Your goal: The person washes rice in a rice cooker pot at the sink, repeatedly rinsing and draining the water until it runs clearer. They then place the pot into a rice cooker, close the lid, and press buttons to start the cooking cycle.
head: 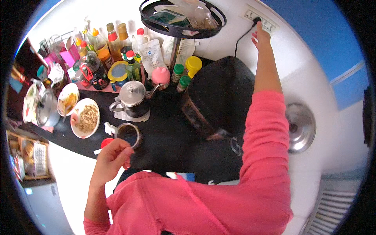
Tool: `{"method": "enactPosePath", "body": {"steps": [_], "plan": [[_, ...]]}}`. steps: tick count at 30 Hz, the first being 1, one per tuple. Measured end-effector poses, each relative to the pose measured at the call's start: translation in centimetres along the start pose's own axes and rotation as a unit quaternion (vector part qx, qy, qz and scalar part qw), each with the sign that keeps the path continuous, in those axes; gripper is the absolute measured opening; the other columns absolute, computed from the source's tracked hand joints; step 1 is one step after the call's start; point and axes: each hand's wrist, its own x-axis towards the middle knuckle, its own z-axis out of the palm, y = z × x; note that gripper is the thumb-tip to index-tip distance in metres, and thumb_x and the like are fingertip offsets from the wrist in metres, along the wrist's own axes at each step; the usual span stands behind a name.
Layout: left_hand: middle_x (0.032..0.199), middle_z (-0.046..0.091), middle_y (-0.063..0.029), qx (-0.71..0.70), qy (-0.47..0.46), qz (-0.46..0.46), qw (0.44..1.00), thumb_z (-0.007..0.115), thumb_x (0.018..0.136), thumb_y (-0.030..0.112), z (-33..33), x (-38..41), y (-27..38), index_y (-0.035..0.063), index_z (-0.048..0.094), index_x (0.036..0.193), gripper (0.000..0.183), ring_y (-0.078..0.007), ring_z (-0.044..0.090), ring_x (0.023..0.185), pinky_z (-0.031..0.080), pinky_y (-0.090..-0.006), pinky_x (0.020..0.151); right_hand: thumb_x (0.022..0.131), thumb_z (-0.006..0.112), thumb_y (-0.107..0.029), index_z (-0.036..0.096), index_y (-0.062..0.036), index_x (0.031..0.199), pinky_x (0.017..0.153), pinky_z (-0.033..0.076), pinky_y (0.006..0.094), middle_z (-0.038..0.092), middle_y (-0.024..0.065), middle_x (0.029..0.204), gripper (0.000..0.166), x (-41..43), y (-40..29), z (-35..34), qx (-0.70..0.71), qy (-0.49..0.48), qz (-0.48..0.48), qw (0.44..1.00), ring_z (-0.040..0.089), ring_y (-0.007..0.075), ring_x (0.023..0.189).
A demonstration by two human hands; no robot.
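My right hand [261, 36] is raised to the wall at the upper right. A fingertip touches a black power plug [257, 20] seated in the white socket strip [268, 26]; whether the hand grips the plug is unclear. From the plug a black cord [242, 38] runs down behind a large dark appliance [223, 94] on the black countertop [170, 147]. Loosely curled, with nothing visible in it, my left hand [113, 160] hovers at the counter's front edge. Just beyond it are a cup of dark liquid [127, 133] and a red lid [107, 142], partly hidden.
A metal pot with a lid [132, 94] stands mid-counter. Left of it are a bowl of brown crumbly food [86, 117] and another bowl [68, 100]. Several bottles [114, 41] line the wall. An oval black rack [183, 32] overhangs the back. A round metal lid [299, 127] is at right.
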Motion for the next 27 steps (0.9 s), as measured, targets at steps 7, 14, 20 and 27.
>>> {"method": "enactPosePath", "body": {"steps": [7,14,20,27], "plan": [[0.088,0.058,-0.0056,0.229,-0.131,0.197,0.944,0.053,0.088,0.008,1.9,7.4,1.1,0.0056,0.053,0.111,0.023,-0.0132,0.057,0.076,0.047,-0.0257,0.067,0.084,0.062,-0.022,0.049,0.0009,0.104,0.064,0.047,0.0268,0.058,0.0081,0.086,0.033,-15.8,1.2,-4.6,0.198,0.149,-0.203,0.947,0.058,0.0158,0.074],[0.133,0.042,-0.0134,0.435,-0.100,0.541,0.712,0.049,0.078,-0.004,8.4,16.4,3.8,0.0118,0.039,0.132,0.057,-0.0344,0.043,0.119,0.038,-0.0392,0.097,0.087,0.058,-0.014,0.046,0.0009,0.109,0.080,0.043,0.0271,0.053,0.0092,0.101,0.029,-34.8,12.4,-8.8,0.109,0.450,-0.291,0.837,0.052,0.0155,0.090],[0.140,0.036,-0.0081,0.514,-0.083,0.561,0.644,0.052,0.072,-0.001,11.2,19.8,1.3,0.0158,0.034,0.137,0.070,-0.0315,0.034,0.128,0.034,-0.0427,0.101,0.070,0.077,-0.024,0.022,0.0052,0.134,0.103,0.029,0.0405,0.030,0.0255,0.133,0.090,-41.9,22.8,-4.9,-0.227,0.300,-0.142,0.916,0.033,0.0367,0.123],[0.142,0.034,-0.0056,0.498,-0.097,0.531,0.679,0.054,0.071,0.001,11.3,19.8,0.4,0.0178,0.036,0.136,0.069,-0.0297,0.030,0.132,0.031,-0.0455,0.103,0.059,0.084,-0.030,0.001,0.0031,0.140,0.107,0.026,0.0439,0.016,0.0280,0.142,0.121,-42.4,21.5,-3.0,-0.287,0.255,-0.077,0.920,0.022,0.0413,0.131]]}}
